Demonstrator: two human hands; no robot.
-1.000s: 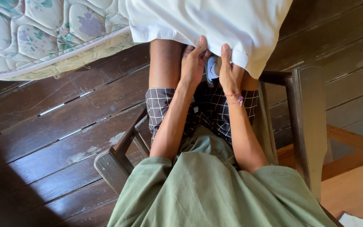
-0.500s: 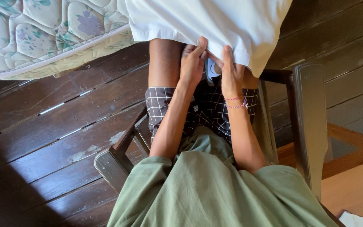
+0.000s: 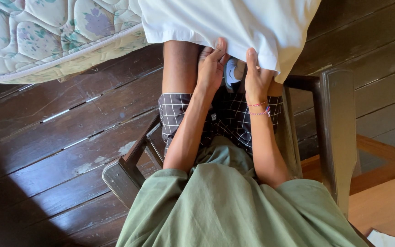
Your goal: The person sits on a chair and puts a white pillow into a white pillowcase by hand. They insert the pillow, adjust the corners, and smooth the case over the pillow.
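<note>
The edge of the white cloth (image 3: 234, 27) had been drawn slightly further over the knees, pinched closed in each grip, left hand (image 3: 210, 68) beside right hand (image 3: 256, 77).

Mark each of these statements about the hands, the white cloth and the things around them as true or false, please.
1. Both hands touch the lower edge of the white cloth. True: the left hand and the right hand both meet its edge.
2. The right wrist is bare. False: it wears thin pink bracelets.
3. The person sits on a wooden chair. True.
4. The floor is covered with a carpet. False: it is dark wooden boards.
5. A quilted mattress with a flower pattern lies at the upper left. True.
</note>
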